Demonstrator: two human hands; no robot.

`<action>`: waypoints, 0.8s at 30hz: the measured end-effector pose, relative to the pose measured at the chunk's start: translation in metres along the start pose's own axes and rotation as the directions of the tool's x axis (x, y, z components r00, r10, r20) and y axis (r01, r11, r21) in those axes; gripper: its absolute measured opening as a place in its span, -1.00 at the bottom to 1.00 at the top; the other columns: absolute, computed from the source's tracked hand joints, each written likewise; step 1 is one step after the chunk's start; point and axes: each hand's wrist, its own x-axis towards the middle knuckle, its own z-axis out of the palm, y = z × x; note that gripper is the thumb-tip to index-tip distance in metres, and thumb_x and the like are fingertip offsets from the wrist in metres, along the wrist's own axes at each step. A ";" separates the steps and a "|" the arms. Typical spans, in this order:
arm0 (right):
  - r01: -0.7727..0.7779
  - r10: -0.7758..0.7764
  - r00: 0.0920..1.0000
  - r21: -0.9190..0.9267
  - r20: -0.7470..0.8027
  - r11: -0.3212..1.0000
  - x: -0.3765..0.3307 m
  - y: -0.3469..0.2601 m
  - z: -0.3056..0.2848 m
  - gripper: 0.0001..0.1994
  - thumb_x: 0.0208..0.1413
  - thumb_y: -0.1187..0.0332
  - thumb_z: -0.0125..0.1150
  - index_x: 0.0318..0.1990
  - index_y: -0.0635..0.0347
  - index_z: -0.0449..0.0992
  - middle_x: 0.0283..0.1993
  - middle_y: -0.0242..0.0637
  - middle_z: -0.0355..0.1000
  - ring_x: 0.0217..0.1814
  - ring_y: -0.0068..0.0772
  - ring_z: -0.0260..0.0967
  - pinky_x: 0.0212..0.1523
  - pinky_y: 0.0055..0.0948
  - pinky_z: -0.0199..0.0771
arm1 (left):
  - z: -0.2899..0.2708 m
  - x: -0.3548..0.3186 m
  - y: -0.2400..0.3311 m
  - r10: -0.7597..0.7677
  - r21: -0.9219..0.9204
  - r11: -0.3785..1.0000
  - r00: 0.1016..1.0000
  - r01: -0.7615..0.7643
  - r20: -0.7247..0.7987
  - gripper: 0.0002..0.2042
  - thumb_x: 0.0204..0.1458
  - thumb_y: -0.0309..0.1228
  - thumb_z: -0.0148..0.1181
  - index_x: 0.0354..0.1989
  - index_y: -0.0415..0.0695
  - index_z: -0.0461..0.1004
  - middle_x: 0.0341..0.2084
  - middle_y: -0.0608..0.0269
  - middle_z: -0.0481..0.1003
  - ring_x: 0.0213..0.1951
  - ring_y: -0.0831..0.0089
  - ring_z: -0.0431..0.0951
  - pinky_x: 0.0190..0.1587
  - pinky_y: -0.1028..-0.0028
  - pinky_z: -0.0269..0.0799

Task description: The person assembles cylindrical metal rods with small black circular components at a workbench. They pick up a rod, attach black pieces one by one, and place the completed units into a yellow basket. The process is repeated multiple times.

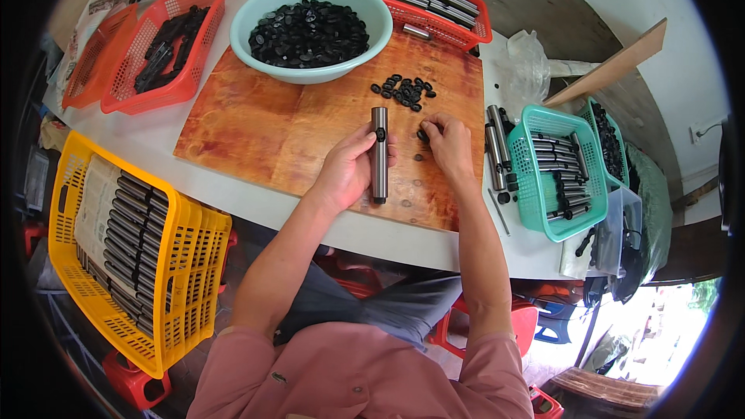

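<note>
My left hand (348, 164) is closed around a grey metal tube (379, 174), which stands nearly lengthwise away from me over the wooden board (272, 140). A small black oval fitting (380, 134) sits in the tube's side near its far end, beside my left thumb. To the right, my right hand (452, 143) pinches a small black oval piece (422, 136) between thumb and fingers, low over the board. Just beyond the hands lies a loose cluster of black oval pieces (403, 93).
A pale-green bowl (380, 27) of black pieces stands behind the board. Red baskets (116, 97) (483, 23) flank it. At the right are a green basket (535, 225) of metal tubes and a thin rod (499, 212). A yellow crate (186, 264) of tubes stands at the left.
</note>
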 end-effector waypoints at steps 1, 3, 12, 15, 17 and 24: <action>0.017 -0.018 1.000 0.053 0.012 0.998 -0.001 0.003 -0.004 -0.82 0.18 0.49 0.23 -0.11 0.31 0.65 -0.32 -0.11 0.61 -0.31 -0.26 0.57 -0.20 -0.32 0.53 | 0.000 0.000 0.000 -0.005 -0.005 1.000 1.000 0.005 -0.001 -0.69 0.35 -0.43 -0.06 0.22 -0.23 0.29 -0.08 0.01 0.50 -0.12 0.24 0.54 0.02 0.26 0.52; 0.090 -0.095 0.992 0.059 0.088 0.994 -0.002 -0.001 -0.014 -0.81 0.14 0.53 0.23 -0.10 0.29 0.65 -0.29 -0.10 0.59 -0.27 -0.25 0.56 -0.19 -0.32 0.51 | 0.001 0.000 0.000 -0.008 -0.001 1.000 1.000 0.008 0.005 -0.69 0.35 -0.43 -0.06 0.21 -0.23 0.29 -0.08 0.01 0.50 -0.12 0.25 0.55 0.01 0.25 0.54; 0.246 -0.200 0.948 -0.169 0.249 0.955 -0.008 -0.015 -0.025 -0.70 -0.02 0.56 0.31 -0.07 0.30 0.60 -0.21 0.03 0.53 -0.14 0.04 0.53 -0.07 -0.14 0.51 | 0.002 -0.002 0.003 -0.053 0.023 0.998 0.999 0.052 0.010 -0.71 0.35 -0.44 -0.06 0.19 -0.24 0.32 -0.06 0.02 0.51 -0.12 0.25 0.59 0.02 0.24 0.58; 0.157 -0.132 0.972 -0.120 0.195 0.980 -0.015 -0.016 -0.026 -0.73 -0.04 0.52 0.35 -0.13 0.39 0.57 -0.18 0.06 0.54 -0.14 0.04 0.55 -0.09 -0.14 0.53 | 0.004 -0.002 0.003 -0.062 0.029 0.998 0.998 0.062 0.008 -0.70 0.35 -0.45 -0.05 0.20 -0.24 0.31 -0.05 0.02 0.51 -0.10 0.26 0.59 0.04 0.21 0.58; 0.143 -0.121 0.975 -0.110 0.187 0.984 -0.016 -0.012 -0.024 -0.75 -0.02 0.54 0.36 -0.13 0.38 0.58 -0.22 0.00 0.57 -0.19 -0.10 0.57 -0.15 -0.23 0.53 | 0.002 -0.001 0.002 -0.065 0.005 0.998 0.998 0.065 0.012 -0.68 0.35 -0.45 -0.05 0.23 -0.23 0.29 -0.04 0.02 0.51 -0.10 0.24 0.59 0.03 0.19 0.59; 0.101 -0.106 0.987 0.054 0.118 0.993 -0.040 -0.045 -0.025 -0.74 0.00 0.54 0.35 -0.11 0.33 0.59 -0.24 -0.05 0.52 -0.30 -0.16 0.55 -0.23 -0.24 0.54 | 0.007 -0.004 0.004 -0.103 0.077 0.992 0.994 0.100 0.029 -0.63 0.36 -0.44 -0.05 0.30 -0.20 0.23 -0.02 0.05 0.49 -0.07 0.19 0.60 0.02 0.13 0.60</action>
